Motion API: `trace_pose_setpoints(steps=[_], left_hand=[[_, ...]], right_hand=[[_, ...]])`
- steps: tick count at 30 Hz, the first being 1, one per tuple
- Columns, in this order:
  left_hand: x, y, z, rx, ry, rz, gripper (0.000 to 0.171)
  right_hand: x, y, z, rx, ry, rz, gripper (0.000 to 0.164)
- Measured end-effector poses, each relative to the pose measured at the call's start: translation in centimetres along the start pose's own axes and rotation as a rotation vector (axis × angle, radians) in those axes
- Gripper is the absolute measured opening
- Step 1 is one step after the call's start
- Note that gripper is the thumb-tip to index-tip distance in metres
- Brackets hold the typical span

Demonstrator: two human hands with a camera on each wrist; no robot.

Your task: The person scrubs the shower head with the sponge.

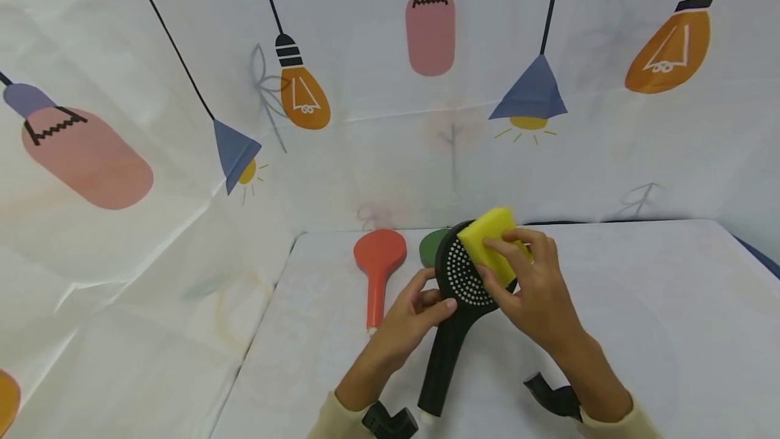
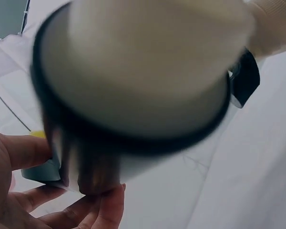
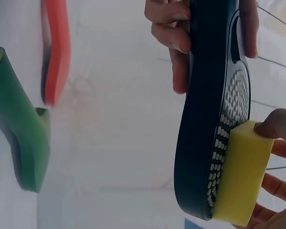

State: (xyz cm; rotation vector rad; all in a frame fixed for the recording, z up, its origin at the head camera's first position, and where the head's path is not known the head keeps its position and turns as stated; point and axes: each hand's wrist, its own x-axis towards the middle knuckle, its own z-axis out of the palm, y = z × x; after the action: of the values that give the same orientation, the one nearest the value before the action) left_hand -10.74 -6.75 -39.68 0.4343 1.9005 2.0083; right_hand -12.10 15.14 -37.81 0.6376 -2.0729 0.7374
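Note:
A black shower head [image 1: 445,364] with pale nozzles on its face is tilted upward over the table. My left hand [image 1: 405,320] grips it near the neck, thumb on the front and fingers on the far side. Between the fingers and thumb of my right hand [image 1: 542,300] is a yellow sponge [image 1: 487,232]. One side of the sponge lies against the nozzle face, covering part of it, as the right wrist view shows along the sponge's edge [image 3: 243,174]. The blurred handle end [image 2: 133,119] fills much of the left wrist view.
A red shower head [image 1: 380,256] lies on the white table [image 1: 640,303] to the left. Behind the black one, a green shower head [image 1: 429,248] is partly hidden. A white sheet [image 1: 378,154] printed with lamps hangs at the back. Black straps with mounts [image 1: 551,395] sit at both wrists.

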Motion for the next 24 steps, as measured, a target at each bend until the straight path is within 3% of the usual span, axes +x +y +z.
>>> trace_pose_setpoints(steps=[2, 7, 10, 15, 20, 24], left_hand=[[-0.1, 0.1, -0.1, 0.007, 0.004, 0.006, 0.049], [-0.2, 0.4, -0.3, -0.004, 0.003, 0.020, 0.048], [-0.2, 0.4, -0.3, -0.026, -0.003, 0.022, 0.047], [-0.2, 0.2, -0.4, -0.023, -0.005, 0.045, 0.049], [-0.2, 0.0, -0.6, -0.025, 0.023, 0.085, 0.050], [-0.2, 0.0, -0.7, -0.071, 0.032, 0.075, 0.050]], right_hand=[[0.0, -0.1, 0.0, -0.003, -0.020, -0.015, 0.050], [0.1, -0.3, -0.2, 0.009, -0.046, -0.061, 0.034], [0.2, -0.4, -0.4, 0.028, -0.039, -0.097, 0.043], [0.2, -0.6, -0.6, 0.043, -0.044, -0.169, 0.041], [0.3, -1.0, -0.9, 0.044, -0.093, -0.217, 0.039], [0.3, -1.3, -1.4, 0.080, -0.173, -0.233, 0.038]])
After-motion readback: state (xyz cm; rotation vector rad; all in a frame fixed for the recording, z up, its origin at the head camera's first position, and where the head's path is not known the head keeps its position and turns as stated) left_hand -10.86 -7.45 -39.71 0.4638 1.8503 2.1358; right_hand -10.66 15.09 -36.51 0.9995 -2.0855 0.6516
